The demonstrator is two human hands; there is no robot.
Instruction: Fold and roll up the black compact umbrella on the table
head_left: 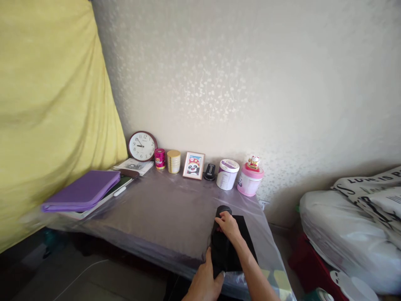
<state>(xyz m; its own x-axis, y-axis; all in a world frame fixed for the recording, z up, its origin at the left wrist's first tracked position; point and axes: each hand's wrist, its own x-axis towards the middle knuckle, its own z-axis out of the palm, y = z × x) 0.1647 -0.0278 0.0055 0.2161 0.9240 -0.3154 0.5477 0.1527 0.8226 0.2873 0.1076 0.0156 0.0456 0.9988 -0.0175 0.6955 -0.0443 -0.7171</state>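
At the table's front right lies a long black cylindrical object (220, 246) with a rounded top end; its exact kind I cannot make out. My left hand (207, 278) grips its near end, thumb on one side and fingers partly hidden. Farther up, my right hand (228, 225) is closed over the object just below its rounded end. Flat black material (246, 240) spreads out beside it, under my right forearm; whether the two are joined is unclear.
Along the wall stand a clock (143, 146), a pink tin (159, 159), a yellow canister (173, 161), a picture frame (194, 166), a black stand (209, 172) and two tubs, white (227, 175) and pink (249, 180). A purple folder (83, 190) lies left on the plastic-covered table (163, 217).
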